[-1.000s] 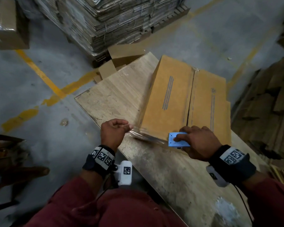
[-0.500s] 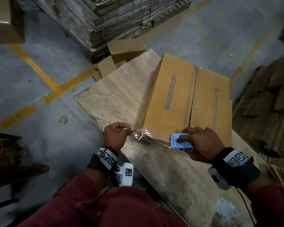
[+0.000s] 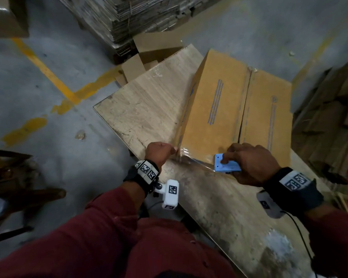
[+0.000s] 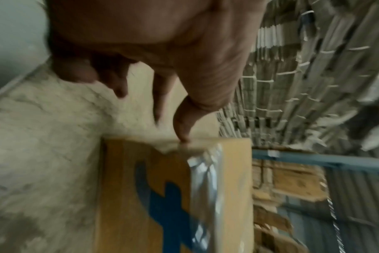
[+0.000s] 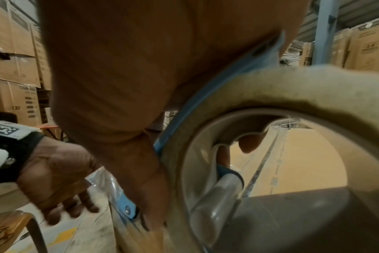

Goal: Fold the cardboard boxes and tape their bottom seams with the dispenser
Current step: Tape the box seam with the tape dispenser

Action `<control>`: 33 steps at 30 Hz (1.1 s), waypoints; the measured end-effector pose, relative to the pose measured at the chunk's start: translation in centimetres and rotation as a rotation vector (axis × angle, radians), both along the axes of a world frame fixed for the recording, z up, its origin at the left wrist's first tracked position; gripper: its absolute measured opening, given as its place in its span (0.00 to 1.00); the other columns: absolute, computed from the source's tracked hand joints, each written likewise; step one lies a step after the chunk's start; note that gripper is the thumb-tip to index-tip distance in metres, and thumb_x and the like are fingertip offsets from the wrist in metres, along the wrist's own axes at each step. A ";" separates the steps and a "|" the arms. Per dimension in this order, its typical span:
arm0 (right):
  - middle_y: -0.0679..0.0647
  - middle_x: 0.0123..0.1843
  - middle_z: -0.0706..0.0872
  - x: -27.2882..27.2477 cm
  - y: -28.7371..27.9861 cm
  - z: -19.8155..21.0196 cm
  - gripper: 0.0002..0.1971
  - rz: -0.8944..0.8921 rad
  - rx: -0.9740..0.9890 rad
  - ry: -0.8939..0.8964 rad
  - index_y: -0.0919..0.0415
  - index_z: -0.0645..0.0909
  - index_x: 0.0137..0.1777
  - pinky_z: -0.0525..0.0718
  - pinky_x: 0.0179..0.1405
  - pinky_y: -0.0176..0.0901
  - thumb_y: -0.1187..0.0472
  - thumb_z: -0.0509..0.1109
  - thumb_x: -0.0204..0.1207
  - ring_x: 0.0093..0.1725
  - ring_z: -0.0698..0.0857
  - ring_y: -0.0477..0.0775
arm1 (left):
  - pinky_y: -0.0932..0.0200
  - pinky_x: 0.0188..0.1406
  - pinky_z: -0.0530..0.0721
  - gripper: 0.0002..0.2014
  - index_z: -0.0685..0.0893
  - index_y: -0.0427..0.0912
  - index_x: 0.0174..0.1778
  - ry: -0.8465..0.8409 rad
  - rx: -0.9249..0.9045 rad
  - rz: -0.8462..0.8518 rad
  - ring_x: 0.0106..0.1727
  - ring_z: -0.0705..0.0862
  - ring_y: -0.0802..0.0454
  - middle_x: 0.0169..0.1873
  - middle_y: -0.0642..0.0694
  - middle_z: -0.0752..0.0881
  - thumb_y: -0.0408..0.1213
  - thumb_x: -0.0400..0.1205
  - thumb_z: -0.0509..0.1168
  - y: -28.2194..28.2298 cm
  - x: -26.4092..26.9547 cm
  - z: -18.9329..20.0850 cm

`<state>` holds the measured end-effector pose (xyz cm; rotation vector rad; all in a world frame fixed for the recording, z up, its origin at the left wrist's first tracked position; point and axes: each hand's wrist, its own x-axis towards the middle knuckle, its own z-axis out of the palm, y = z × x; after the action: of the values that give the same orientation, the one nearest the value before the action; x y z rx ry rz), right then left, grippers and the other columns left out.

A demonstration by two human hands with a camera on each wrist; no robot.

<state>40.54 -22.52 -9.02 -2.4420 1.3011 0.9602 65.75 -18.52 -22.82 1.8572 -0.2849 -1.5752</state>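
Left hand (image 3: 159,152) is pinching clear tape (image 3: 191,160) against the brown cardboard box (image 3: 215,115); right hand (image 3: 251,164) is gripping the light-blue tape dispenser (image 3: 227,166).

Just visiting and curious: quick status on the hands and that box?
Left hand pinching clear tape at box corner. Right hand gripping blue dispenser at near edge. Cardboard box folded on table. Nothing in the way.
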 end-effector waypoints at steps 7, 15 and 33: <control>0.47 0.67 0.81 0.2 0.5 0.0 0.24 -0.010 -0.041 0.008 0.37 0.81 0.66 0.78 0.52 0.56 0.47 0.79 0.69 0.60 0.83 0.63 | 0.49 0.60 0.84 0.15 0.87 0.42 0.69 -0.188 0.037 -0.213 0.63 0.88 0.38 0.63 0.40 0.89 0.37 0.88 0.65 2.3 1.0 -3.1; 0.47 0.65 0.83 0.4 0.7 0.2 0.24 -0.008 -0.068 0.003 0.37 0.83 0.64 0.78 0.50 0.56 0.47 0.81 0.67 0.58 0.84 0.62 | 0.52 0.56 0.88 0.17 0.92 0.45 0.42 0.081 -0.274 0.143 0.47 0.93 0.47 0.40 0.47 0.94 0.53 0.87 0.67 1.9 -1.0 1.5; 0.43 0.69 0.79 -0.5 0.8 0.9 0.23 0.050 -0.042 -0.043 0.35 0.79 0.70 0.76 0.56 0.51 0.44 0.74 0.74 0.66 0.82 0.57 | 0.43 0.89 0.49 0.56 0.82 0.48 0.74 0.220 -0.137 -0.169 0.81 0.73 0.51 0.77 0.46 0.80 0.83 0.72 0.31 3.3 -1.7 4.3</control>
<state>40.06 -21.77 -8.12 -2.5231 1.2642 0.8956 64.09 -15.25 -18.55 1.5737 -0.4482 -1.8097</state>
